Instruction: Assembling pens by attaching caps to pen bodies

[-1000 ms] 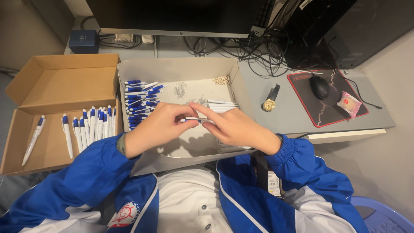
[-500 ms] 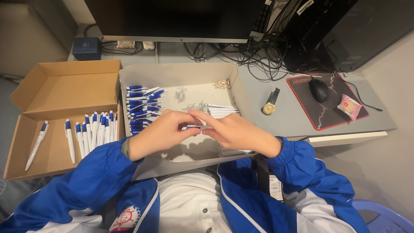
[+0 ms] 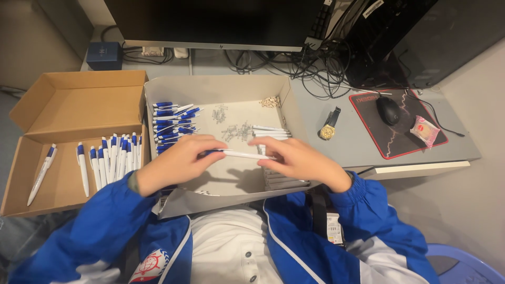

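Two hands meet over the middle of a grey cardboard box [image 3: 168,84], each pinching one end of a single white pen [image 3: 239,154] that lies level between them. The left hand [image 3: 176,163] grips the pen's blue end with its fingertips curled round it, and the right hand [image 3: 297,160] closes its fingers on the white end. Inside the box, a heap of blue-and-white pen parts [image 3: 171,123] sits against the left wall, small clear springs [image 3: 234,129] are scattered near the centre, a little pile of tan bits [image 3: 271,101] lies at the far side, and a stack of white barrels [image 3: 271,131] rests by the right wall, just behind the right hand. To the left stands an open brown carton [image 3: 79,100] with a row of finished pens [image 3: 113,158] lying side by side in it. On the desk to the right are a wristwatch [image 3: 329,126], a mouse [image 3: 388,109] on a dark mat [image 3: 368,137], and a small pink packet [image 3: 424,130].
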